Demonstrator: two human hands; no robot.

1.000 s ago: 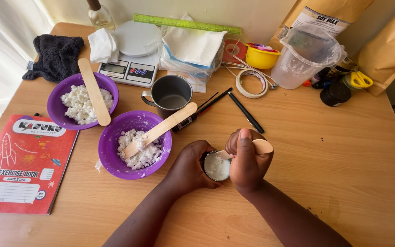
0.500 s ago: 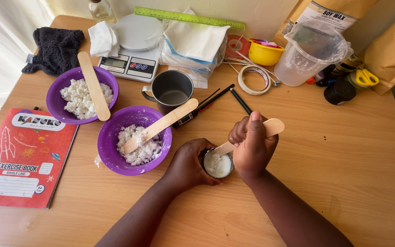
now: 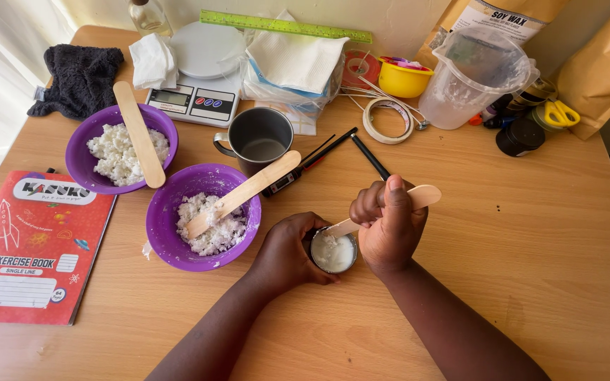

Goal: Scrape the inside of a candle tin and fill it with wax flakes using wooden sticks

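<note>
- A small round tin [image 3: 333, 252] sits on the wooden table [image 3: 517, 233] just below the centre of the view. It is filled almost to the rim with a white, waxy-looking mass, and only a thin dark edge shows around it.
- A flat wooden stick [image 3: 418, 198] slants into the tin from the 2 o'clock side. Its lower end rests in the white filling, and its rounded upper end pokes out past the knuckles.
- The right hand [image 3: 390, 226] is closed in a fist around the stick at 2 o'clock of the tin, thumb pointing up along the wood, forearm running off toward 5 o'clock.
- The left hand [image 3: 287, 248] cups the tin from its 9 o'clock side, fingers curled against the wall, forearm leading off toward 7 o'clock.
- At 9 o'clock of the left hand stands a purple bowl [image 3: 167, 229] of crumbly white flakes with a second wooden stick [image 3: 248, 190] leaning in it.
- Further toward 10 o'clock is another purple bowl [image 3: 78, 152] of the same flakes, with a third stick [image 3: 134, 132] laid across it.
- A dark metal mug [image 3: 259, 141] stands at 11 o'clock of the tin, with a black probe thermometer [image 3: 312, 164] lying between them.
- A red exercise book [image 3: 30, 247] lies at the left edge of the table.
- A kitchen scale [image 3: 199, 77] is by the wall at 11 o'clock.
- A clear plastic jug [image 3: 471, 81] stands at 1 o'clock.
</note>
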